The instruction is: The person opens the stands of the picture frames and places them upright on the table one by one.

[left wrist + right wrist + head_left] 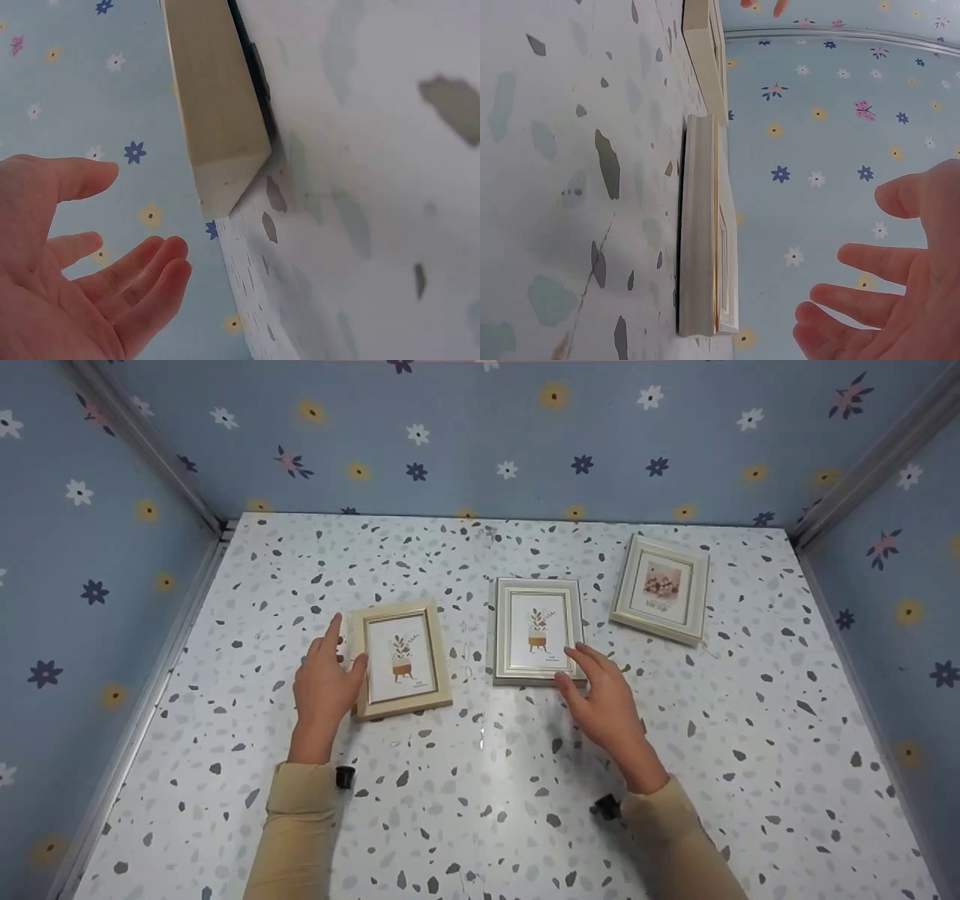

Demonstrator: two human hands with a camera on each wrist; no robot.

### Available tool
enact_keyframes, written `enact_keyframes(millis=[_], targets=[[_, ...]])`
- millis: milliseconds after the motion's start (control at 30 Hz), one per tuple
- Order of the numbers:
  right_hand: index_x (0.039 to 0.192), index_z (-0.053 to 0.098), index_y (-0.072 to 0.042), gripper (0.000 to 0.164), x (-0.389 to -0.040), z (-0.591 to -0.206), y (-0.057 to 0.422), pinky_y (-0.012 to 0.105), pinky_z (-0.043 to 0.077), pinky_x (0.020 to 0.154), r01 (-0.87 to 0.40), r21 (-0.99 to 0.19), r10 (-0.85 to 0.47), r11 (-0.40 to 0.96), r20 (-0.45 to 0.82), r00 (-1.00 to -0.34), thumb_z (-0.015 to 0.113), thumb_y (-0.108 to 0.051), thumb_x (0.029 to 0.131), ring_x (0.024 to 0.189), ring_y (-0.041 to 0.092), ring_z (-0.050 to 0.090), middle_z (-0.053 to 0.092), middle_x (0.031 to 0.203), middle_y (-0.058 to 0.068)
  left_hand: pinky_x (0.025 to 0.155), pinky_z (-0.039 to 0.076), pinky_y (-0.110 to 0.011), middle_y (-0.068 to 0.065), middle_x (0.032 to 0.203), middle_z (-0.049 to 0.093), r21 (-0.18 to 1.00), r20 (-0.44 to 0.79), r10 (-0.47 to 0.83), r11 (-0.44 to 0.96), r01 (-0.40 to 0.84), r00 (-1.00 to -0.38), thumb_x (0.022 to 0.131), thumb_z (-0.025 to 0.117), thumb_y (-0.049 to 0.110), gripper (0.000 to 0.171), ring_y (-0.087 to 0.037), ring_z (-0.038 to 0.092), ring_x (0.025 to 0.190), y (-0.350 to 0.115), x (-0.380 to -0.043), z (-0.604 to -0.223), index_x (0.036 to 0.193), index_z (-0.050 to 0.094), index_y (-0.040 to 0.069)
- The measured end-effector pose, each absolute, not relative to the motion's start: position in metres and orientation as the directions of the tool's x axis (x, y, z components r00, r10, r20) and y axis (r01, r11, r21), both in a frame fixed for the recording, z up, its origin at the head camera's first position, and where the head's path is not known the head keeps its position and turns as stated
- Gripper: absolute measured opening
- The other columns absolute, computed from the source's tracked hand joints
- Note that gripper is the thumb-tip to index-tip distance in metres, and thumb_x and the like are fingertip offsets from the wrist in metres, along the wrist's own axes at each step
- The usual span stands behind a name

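A cream picture frame (442, 660) with a potted-plant print lies face up, turned slightly, on the left part of the table. Beside its left edge is my left hand (322, 682), fingers relaxed and holding nothing. The left wrist view shows a gap between those fingers and the side of the cream frame (217, 90). A whitish-silver picture frame (501, 637) with a similar print lies near the middle. Over its lower right corner my right hand (604, 697) hovers with loose, spread fingers. From the right wrist, that hand (885, 277) appears apart from the whitish frame (699, 232).
Another pale picture frame (697, 600) with a pink floral print lies tilted at the back right. All rest on a white speckled table (480, 810). Blue flowered panels (480, 442) wall in the back and both sides.
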State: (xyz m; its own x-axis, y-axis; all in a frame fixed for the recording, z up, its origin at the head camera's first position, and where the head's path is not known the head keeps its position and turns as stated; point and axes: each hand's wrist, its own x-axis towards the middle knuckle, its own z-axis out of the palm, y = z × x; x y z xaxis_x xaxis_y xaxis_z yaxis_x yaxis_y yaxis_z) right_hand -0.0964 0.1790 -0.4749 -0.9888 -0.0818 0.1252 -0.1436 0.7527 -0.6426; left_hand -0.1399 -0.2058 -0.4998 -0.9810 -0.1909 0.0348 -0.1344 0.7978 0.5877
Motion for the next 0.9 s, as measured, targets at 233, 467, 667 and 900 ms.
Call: enact_keyframes(millis=[233, 467, 667, 900], targets=[[0.139, 0.059, -0.007, 0.049, -0.099, -0.477, 0.174, 0.051, 0.034, 0.111, -0.188, -0.684, -0.130, 0.705, 0.136, -0.982, 0.058, -0.038, 0.101, 0.136, 0.034, 0.043, 0.050, 0.145, 0.015, 0.080, 0.049, -0.050, -0.019, 0.134, 0.054, 0.574, -0.065, -0.175, 0.799, -0.180, -0.983, 0.096, 0.063, 0.026, 0.073, -0.034, 0.060, 0.105, -0.211, -0.150, -0.499, 0.159, 0.027, 0.014], [0.136, 0.060, -0.005, 0.045, -0.100, -0.480, 0.166, 0.051, 0.036, 0.109, -0.230, -0.713, -0.148, 0.662, 0.176, -0.973, 0.058, -0.034, 0.102, 0.134, 0.034, 0.046, 0.053, 0.143, 0.016, 0.081, 0.049, -0.045, -0.017, 0.130, 0.058, 0.605, -0.137, -0.170, 0.766, -0.218, -0.976, 0.095, 0.066, 0.027, 0.075, -0.030, 0.059, 0.096, -0.217, -0.162, -0.507, 0.158, 0.029, 0.014], [0.135, 0.061, -0.004, 0.044, -0.102, -0.484, 0.161, 0.049, 0.041, 0.106, -0.222, -0.751, -0.166, 0.622, 0.151, -0.975, 0.058, -0.032, 0.102, 0.133, 0.032, 0.047, 0.053, 0.143, 0.015, 0.086, 0.046, -0.049, -0.017, 0.113, 0.063, 0.609, -0.166, -0.162, 0.759, -0.230, -0.973, 0.094, 0.068, 0.030, 0.070, -0.031, 0.057, 0.093, -0.220, -0.168, -0.517, 0.153, 0.038, 0.008], [0.133, 0.061, -0.001, 0.039, -0.107, -0.489, 0.160, 0.047, 0.048, 0.099, -0.228, -0.780, -0.171, 0.583, 0.157, -0.973, 0.061, -0.023, 0.101, 0.132, 0.031, 0.049, 0.053, 0.142, 0.017, 0.099, 0.030, -0.059, -0.018, 0.104, 0.061, 0.606, -0.196, -0.143, 0.760, -0.234, -0.970, 0.092, 0.069, 0.031, 0.074, -0.033, 0.055, 0.092, -0.219, -0.179, -0.521, 0.153, 0.036, 0.004]])
